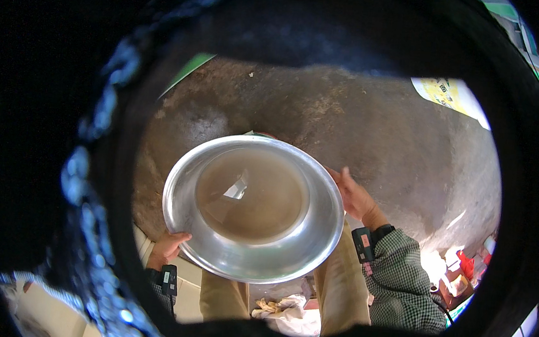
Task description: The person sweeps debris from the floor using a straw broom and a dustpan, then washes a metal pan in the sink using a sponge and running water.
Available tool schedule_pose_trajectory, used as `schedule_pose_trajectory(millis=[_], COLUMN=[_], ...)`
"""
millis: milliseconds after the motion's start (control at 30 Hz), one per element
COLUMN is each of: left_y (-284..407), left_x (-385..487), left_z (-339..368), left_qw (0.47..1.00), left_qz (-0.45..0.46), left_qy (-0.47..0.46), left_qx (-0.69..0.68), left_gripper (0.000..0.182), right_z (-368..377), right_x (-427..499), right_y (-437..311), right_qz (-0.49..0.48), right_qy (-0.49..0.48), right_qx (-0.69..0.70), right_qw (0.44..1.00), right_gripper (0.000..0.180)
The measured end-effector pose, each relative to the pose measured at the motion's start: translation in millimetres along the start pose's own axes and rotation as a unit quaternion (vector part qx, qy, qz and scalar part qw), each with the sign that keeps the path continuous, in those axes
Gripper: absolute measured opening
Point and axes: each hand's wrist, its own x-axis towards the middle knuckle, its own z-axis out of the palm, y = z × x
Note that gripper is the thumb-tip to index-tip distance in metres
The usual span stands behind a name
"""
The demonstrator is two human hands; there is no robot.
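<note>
Before me is a wide, shiny metal basin [252,262] with murky, brownish water [257,205] in its bottom. A bright patch of light reflects off the water. My left hand [167,247] grips the rim at the lower left, its thumb over the edge. At the right side my right hand [354,194] lies against the basin's outer wall, thumb raised off the rim; some of its fingers are hidden behind the basin. Each wrist carries a small black device.
My legs in tan trousers [348,279] are below the basin. Between them lie a pale cloth and a white plastic bag [298,315]. The floor [372,129] is dark, stained concrete. Red and white items [463,267] lie at the right. Dark material masks the picture's edges.
</note>
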Motion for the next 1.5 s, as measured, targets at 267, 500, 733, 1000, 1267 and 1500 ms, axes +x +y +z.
schedule_pose_trajectory(millis=[267, 500, 733, 1000, 1267, 1500], left_y=[14, 27, 18, 37, 61, 89], left_x=[-9, -2, 6, -25, -56, -109], left_z=[20, 50, 24, 67, 109, 181], left_qw=[0.999, 0.998, 0.997, 0.994, 0.992, 0.985], left_qz=[0.037, 0.037, 0.034, 0.056, 0.108, 0.172], left_qy=[-0.022, 0.041, 0.073, 0.064, 0.066, 0.02], left_qx=[-0.023, -0.032, 0.02, -0.071, -0.019, -0.001], left_gripper=[0.023, 0.04, 0.034, 0.032, 0.024, 0.009], right_z=[-80, -92, -91, -76, -57, -67], right_x=[84, 115, 122, 115, 17, -62], right_y=[29, 2, 11, 2, -80, -125], right_qz=[0.212, 0.159, 0.153, 0.139, 0.064, -0.058], right_qy=[-0.158, -0.203, -0.172, -0.173, -0.053, -0.026], right_qx=[-0.106, -0.024, 0.0, 0.039, -0.03, -0.173], right_qw=[0.959, 0.966, 0.973, 0.974, 0.996, 0.983], right_gripper=[0.056, 0.066, 0.078, 0.078, 0.066, 0.058])
